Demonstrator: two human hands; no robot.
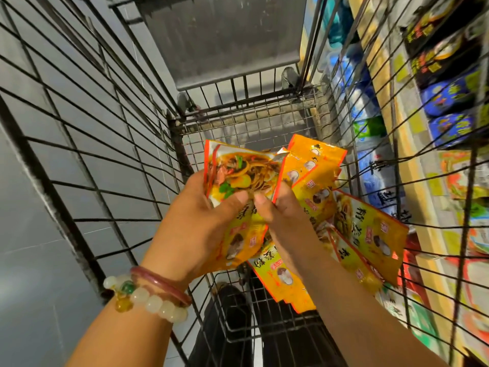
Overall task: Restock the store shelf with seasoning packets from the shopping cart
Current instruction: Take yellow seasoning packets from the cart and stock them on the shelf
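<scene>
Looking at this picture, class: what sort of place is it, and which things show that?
Most likely a shop aisle. A wire shopping cart stands beside stocked shelves of packaged goods, and both hands hold yellow seasoning packets above the cart.

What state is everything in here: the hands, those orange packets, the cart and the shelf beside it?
Left hand: closed on a bunch of packets, thumb on top.
Right hand: closed on more packets, fanned out.
Seasoning packets: sealed, all held over the cart; none visibly left on its floor.
Shopping cart: wire floor bare where visible.
Store shelf: stocked with other goods, blurred.
Bracelets: worn on the left wrist.
</scene>
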